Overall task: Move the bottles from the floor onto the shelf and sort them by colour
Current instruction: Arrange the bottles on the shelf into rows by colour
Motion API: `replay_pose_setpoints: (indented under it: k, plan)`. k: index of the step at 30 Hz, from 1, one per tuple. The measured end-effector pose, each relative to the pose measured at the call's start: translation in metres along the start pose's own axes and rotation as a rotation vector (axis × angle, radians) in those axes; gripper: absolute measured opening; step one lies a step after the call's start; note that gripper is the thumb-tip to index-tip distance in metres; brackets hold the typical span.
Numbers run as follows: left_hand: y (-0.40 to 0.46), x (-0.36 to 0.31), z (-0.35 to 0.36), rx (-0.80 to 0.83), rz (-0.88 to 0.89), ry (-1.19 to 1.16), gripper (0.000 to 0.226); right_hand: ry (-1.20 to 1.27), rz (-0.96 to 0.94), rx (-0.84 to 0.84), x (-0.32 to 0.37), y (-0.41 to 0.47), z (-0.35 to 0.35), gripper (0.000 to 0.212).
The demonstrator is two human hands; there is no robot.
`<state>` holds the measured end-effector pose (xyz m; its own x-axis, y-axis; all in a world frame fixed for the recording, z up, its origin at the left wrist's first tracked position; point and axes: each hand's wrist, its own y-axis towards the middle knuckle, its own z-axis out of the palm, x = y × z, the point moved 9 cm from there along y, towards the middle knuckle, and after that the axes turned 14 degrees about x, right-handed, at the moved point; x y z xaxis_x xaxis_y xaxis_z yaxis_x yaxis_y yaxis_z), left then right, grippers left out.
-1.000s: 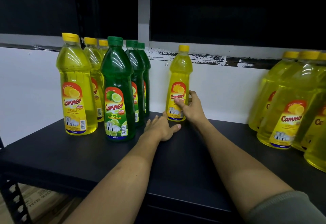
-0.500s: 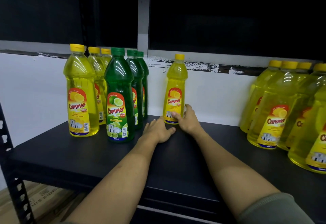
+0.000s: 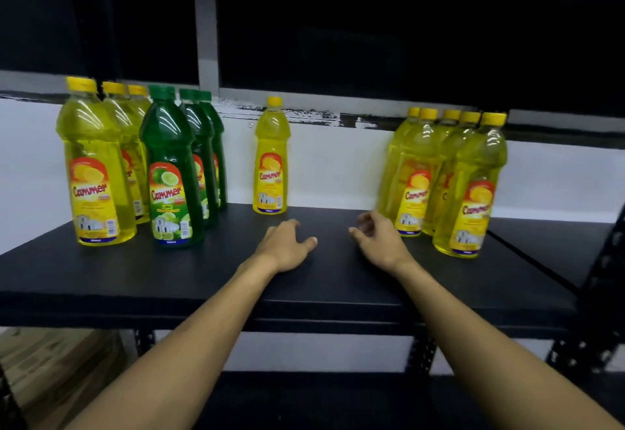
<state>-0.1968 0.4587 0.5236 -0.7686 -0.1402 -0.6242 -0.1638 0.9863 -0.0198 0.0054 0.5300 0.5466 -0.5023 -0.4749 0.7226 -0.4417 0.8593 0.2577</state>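
One yellow bottle (image 3: 271,158) stands alone at the back of the shelf (image 3: 135,277). A moment ago the right hand (image 3: 382,240) held it; now it has let go, fingers loose. The left hand (image 3: 285,248) rests flat, holding nothing. That bottle looks placed.

I see a black shelf (image 3: 203,280) with three yellow bottles (image 3: 96,162) and three green bottles (image 3: 172,169) in rows at the left, a lone yellow bottle (image 3: 271,158) upright at the back wall, and a yellow cluster (image 3: 443,179) at the right. My left hand (image 3: 285,247) rests palm-down on the shelf, fingers relaxed. My right hand (image 3: 380,238) hovers loosely curled and holding nothing, just beside the cluster.
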Motion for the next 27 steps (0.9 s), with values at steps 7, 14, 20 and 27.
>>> replay_pose_setpoints:
  k: [7,14,20,27]
  plan:
    - [-0.01,-0.091,0.055,0.057,0.129,-0.122,0.063,0.007,0.095,-0.31,-0.038,-0.07,-0.129,0.012]
    - [0.014,-0.167,0.128,0.204,0.223,-0.125,0.07,0.124,0.155,-0.518,-0.07,-0.08,-0.196,0.053]
    - [0.039,-0.195,0.149,0.224,0.292,-0.064,0.077,0.289,0.141,-0.339,-0.109,-0.054,-0.163,0.073]
    - [0.061,-0.225,0.162,0.165,0.391,-0.031,0.068,0.265,0.057,-0.379,-0.128,-0.043,-0.165,0.095]
